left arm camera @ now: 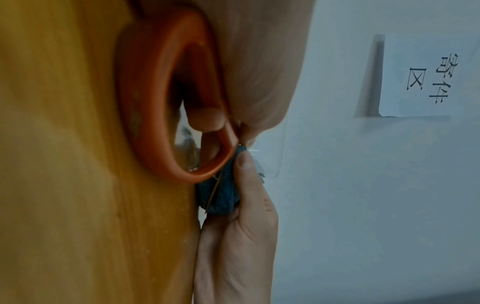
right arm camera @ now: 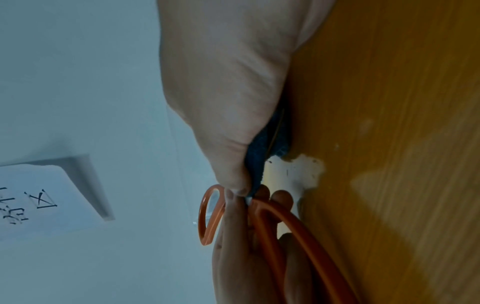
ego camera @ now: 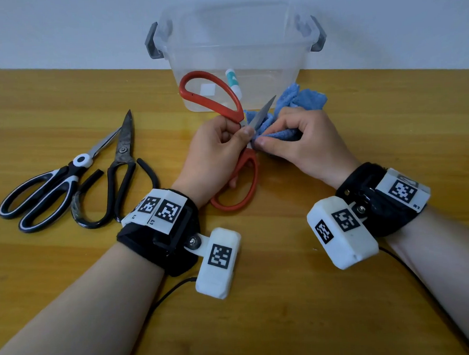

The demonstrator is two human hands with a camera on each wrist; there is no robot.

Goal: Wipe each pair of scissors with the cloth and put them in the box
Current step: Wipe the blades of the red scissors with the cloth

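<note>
Soft even light, blurred dim wrist views

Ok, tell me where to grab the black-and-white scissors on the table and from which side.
Take the black-and-white scissors by the two handle loops, coming from the near left, where the loops point. The blades aim away toward the far right and cross close to the all-black scissors, so a grip at the loops probably stays clear of both edges.
</note>
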